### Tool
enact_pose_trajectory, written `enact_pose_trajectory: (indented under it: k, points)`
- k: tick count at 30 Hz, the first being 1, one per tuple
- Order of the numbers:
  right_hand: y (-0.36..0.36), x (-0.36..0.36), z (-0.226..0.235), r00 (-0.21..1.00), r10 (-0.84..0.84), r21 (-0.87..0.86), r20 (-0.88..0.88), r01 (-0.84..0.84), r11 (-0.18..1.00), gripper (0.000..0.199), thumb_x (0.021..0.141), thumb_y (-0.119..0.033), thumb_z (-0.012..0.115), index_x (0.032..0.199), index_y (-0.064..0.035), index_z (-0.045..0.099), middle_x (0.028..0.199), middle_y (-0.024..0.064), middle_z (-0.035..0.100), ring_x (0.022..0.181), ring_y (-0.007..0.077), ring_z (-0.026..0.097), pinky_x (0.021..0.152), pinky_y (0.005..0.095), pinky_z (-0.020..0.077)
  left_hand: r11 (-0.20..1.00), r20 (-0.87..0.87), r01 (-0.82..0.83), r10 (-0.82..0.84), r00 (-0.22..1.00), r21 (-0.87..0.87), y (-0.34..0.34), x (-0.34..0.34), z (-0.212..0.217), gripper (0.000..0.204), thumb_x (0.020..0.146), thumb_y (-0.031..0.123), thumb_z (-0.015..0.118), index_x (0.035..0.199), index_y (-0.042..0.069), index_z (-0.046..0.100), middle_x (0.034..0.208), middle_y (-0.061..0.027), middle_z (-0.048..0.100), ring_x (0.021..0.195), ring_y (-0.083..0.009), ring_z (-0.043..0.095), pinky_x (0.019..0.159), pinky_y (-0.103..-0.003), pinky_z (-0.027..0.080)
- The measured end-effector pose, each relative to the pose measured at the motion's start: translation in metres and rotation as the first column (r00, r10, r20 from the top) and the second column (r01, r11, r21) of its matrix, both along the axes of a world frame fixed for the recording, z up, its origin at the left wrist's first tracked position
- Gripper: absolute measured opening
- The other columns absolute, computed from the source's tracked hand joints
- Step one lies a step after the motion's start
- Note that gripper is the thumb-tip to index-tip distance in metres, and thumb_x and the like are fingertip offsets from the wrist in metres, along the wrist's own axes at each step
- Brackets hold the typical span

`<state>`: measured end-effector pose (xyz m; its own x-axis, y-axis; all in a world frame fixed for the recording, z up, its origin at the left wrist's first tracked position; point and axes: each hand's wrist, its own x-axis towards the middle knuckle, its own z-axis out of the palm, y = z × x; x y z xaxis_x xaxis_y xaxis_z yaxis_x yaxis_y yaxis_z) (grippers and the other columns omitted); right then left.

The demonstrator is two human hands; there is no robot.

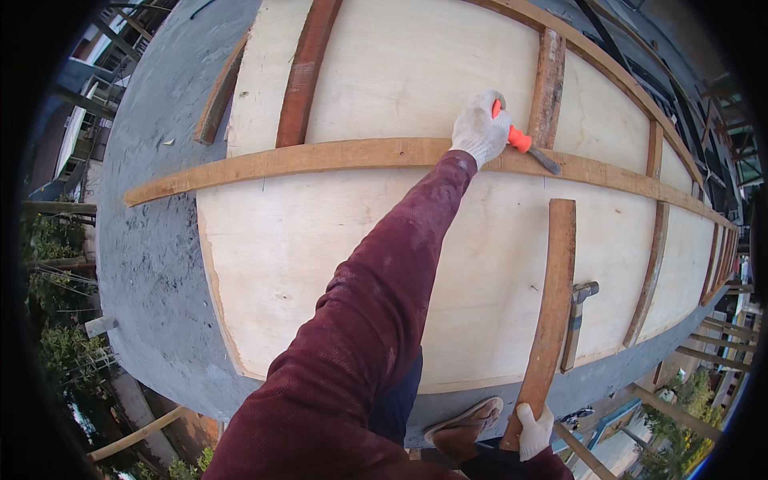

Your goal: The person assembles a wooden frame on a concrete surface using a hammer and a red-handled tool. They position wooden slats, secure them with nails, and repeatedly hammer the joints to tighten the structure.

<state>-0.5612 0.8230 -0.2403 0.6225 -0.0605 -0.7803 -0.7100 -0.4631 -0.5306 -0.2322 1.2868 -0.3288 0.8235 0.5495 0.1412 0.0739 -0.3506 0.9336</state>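
Seemingly we're lining up a short board (pixel 554 296) just nearer us than the long beam (pixel 376 154), right hand (pixel 534 432) gripping the board, left hand (pixel 480 128) holding an orange-handled tool (pixel 518 141) over the beam, which calls for steady alignment next.

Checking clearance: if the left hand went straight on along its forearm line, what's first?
Likely the short wooden crosspiece, near its join with the far long batten. Height of the left hand is unclear; it might pass above.
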Motion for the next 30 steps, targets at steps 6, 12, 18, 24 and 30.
enact_pose_trajectory:
  k: [6, 12, 18, 24, 30]
  points:
    - [0.064, 0.035, 0.137, 0.837, 0.282, -0.127, 0.469, -0.252, 0.959, 0.087, 0.077, -0.029, 0.081, 0.146, 0.0033, 0.04, 0.126, 0.014, 0.057, 0.11, 0.0226, 0.057, 0.097, 0.0369, 0.0488, 0.999, -0.107, -0.024, 0.02, 0.994, -0.034, 0.005, -0.012, 0.018, 0.029, 0.09, 0.027, 0.06, 0.112, 0.008, 0.064, 0.105, -0.0194, 0.069, 0.099, -0.0391, 0.068, 0.087, -0.049, 0.053]
    - [0.252, 0.129, 0.184, 0.708, 0.443, 0.127, 0.55, -0.596, 0.793, 0.076, 0.088, -0.024, 0.066, 0.152, 0.0087, 0.039, 0.142, 0.0221, 0.053, 0.13, 0.0284, 0.053, 0.111, 0.0387, 0.0424, 0.995, 0.003, 0.031, -0.032, 0.999, 0.094, 0.007, -0.021, -0.003, 0.033, 0.091, 0.028, 0.067, 0.117, 0.008, 0.062, 0.112, -0.0197, 0.067, 0.103, -0.0387, 0.067, 0.089, -0.048, 0.053]
    - [0.483, 0.18, 0.187, 0.733, 0.337, 0.634, 0.591, -0.68, 0.369, 0.075, 0.094, -0.027, 0.068, 0.156, 0.0041, 0.038, 0.139, 0.0209, 0.057, 0.123, 0.0274, 0.06, 0.103, 0.0354, 0.0509, 0.994, -0.1, 0.044, -0.035, 0.994, 0.096, 0.009, -0.046, 0.007, 0.034, 0.092, 0.024, 0.065, 0.121, 0.007, 0.061, 0.116, -0.0206, 0.067, 0.106, -0.039, 0.066, 0.091, -0.047, 0.052]
    - [0.519, 0.156, 0.185, 0.074, 0.372, 0.018, 0.925, -0.988, 0.151, 0.064, 0.097, -0.029, 0.065, 0.149, 0.0043, 0.048, 0.136, 0.0302, 0.06, 0.121, 0.0371, 0.064, 0.102, 0.0403, 0.0509, 0.993, 0.014, 0.073, -0.074, 0.997, 0.091, -0.011, -0.031, 0.025, 0.033, 0.093, 0.021, 0.063, 0.122, 0.007, 0.06, 0.115, -0.0218, 0.068, 0.105, -0.0402, 0.066, 0.091, -0.047, 0.052]
    - [0.306, 0.148, 0.146, 0.296, 0.758, 0.031, 0.581, -0.939, 0.343, 0.043, 0.096, -0.025, 0.065, 0.13, 0.0006, 0.066, 0.121, 0.0209, 0.071, 0.117, 0.0368, 0.067, 0.102, 0.0407, 0.0518, 0.991, -0.017, 0.011, -0.009, 1.0, 0.13, 0.008, -0.038, 0.018, 0.033, 0.09, 0.022, 0.066, 0.119, 0.008, 0.061, 0.111, -0.0184, 0.067, 0.102, -0.039, 0.067, 0.09, -0.047, 0.054]
